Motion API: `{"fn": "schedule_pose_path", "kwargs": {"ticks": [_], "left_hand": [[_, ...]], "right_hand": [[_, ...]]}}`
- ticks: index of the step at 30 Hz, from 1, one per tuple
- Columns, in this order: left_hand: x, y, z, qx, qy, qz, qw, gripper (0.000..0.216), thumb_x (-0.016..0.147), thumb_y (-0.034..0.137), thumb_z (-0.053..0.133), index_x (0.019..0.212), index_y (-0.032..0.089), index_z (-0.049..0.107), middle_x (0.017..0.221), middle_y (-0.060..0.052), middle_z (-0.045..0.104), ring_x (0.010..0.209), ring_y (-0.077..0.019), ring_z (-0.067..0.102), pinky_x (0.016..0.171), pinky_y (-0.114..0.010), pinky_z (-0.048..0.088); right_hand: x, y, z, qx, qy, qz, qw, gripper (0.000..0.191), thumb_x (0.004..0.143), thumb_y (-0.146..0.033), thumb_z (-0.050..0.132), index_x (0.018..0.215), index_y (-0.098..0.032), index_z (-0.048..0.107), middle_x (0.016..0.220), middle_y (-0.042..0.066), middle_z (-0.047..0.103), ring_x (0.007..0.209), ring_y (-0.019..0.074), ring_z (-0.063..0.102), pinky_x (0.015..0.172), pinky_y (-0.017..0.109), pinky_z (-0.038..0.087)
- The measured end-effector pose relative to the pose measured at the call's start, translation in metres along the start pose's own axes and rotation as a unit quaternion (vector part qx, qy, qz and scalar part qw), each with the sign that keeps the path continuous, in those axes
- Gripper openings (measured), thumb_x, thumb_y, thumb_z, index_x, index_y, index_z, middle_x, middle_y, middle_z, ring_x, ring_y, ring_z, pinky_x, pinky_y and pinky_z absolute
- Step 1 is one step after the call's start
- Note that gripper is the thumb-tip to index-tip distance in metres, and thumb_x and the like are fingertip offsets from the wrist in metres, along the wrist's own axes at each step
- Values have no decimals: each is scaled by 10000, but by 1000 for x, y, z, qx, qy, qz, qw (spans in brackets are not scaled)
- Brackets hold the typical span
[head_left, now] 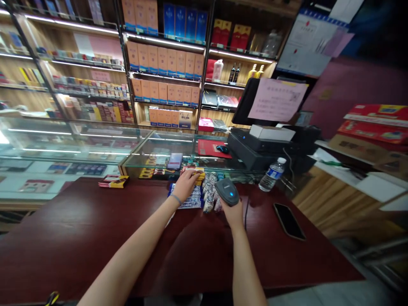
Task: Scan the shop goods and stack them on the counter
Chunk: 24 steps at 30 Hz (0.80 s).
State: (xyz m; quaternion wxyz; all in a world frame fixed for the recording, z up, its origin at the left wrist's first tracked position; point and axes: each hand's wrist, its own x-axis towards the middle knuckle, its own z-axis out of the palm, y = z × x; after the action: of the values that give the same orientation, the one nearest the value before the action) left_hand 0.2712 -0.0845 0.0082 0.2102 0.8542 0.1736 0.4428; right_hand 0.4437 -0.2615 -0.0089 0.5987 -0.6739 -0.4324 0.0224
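My right hand [233,215] is wrapped around the handle of a dark grey barcode scanner [225,189], whose blue light is on. My left hand [187,184] reaches to the far side of the blue-and-white wrapped packets [193,200]. Its fingers are closed on the yellow-and-red packets [200,175] lying behind them; how many it grips is hidden. Between my hands stand several small bottles [209,191] with shiny tops, grouped close together, some covered by the scanner. A stack of red-and-yellow packets [114,181] lies apart to the left on the dark red table [134,221].
A water bottle [272,175] and a black phone [288,221] are on the table's right side. Behind the table runs a glass display counter [159,149]. A monitor [246,102] with a pink sheet stands at the back right, near cardboard boxes [360,146].
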Motion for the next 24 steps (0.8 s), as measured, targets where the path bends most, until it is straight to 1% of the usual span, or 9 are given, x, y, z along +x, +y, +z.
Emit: {"fn": "schedule_pose_path", "kwargs": {"ticks": [3,5,7,10,15,17,20,22,24], "left_hand": [[13,-11,13,-7,4,-17,1000,364,859,145,596,1208,238,638,1382,-149,550,1375,-324,418,1193,-565,222],[15,-17,19,-2,1,-36,999,375,840,114,593,1196,222,636,1408,-162,538,1400,-341,390,1195,-588,167],[14,-22,22,5,-8,-50,999,397,828,73,561,1191,213,642,1393,-171,556,1390,-345,410,1185,-588,174],[9,-21,22,-2,-10,-58,998,396,823,54,544,1161,221,664,1321,-168,615,1349,-327,468,1174,-550,232],[6,-4,8,-49,3,-70,996,321,835,109,604,1105,255,699,1239,-122,677,1290,-302,532,1192,-499,249],[1,6,-2,-102,43,-80,991,333,834,142,636,1129,281,707,1245,-93,679,1275,-297,546,1195,-474,262],[-15,19,-20,-181,147,-114,966,334,846,202,662,1164,294,707,1254,-70,675,1249,-289,563,1169,-436,319],[-32,21,-32,-201,225,-152,941,302,846,240,678,1142,279,713,1214,-68,689,1212,-288,585,1131,-415,368],[-51,16,-45,-191,287,-193,919,274,849,271,681,1122,262,704,1143,-60,708,1143,-274,622,1072,-388,424]], "right_hand": [[-1,-3,2,1,-4,-3,1000,411,710,-404,710,1036,-155,687,961,147,772,889,310,741,798,410,585],[-2,-6,3,7,-10,-6,1000,406,726,-379,701,1068,-160,673,984,143,769,915,301,738,806,397,584],[-4,-9,4,13,-15,-12,1000,403,736,-362,693,1085,-161,664,997,140,769,930,294,737,807,385,583],[-5,-11,5,9,-11,-20,1000,398,730,-362,700,1068,-155,664,1005,152,766,925,296,738,814,387,580],[-5,-9,7,11,-4,-17,1000,379,720,-373,706,1033,-161,671,987,158,768,912,302,737,803,395,578],[-5,-7,8,21,-1,-11,1000,390,714,-389,710,1023,-153,676,981,160,768,901,303,737,811,410,576],[-6,-5,11,40,16,-1,999,441,693,-427,731,1021,-136,681,975,160,768,896,301,736,829,430,574],[-8,-6,12,52,20,-4,998,447,686,-431,741,1010,-129,688,963,159,770,880,296,737,820,425,577],[-10,-10,14,63,19,-2,998,414,677,-430,748,952,-124,701,911,158,774,820,291,742,779,409,585]]}}
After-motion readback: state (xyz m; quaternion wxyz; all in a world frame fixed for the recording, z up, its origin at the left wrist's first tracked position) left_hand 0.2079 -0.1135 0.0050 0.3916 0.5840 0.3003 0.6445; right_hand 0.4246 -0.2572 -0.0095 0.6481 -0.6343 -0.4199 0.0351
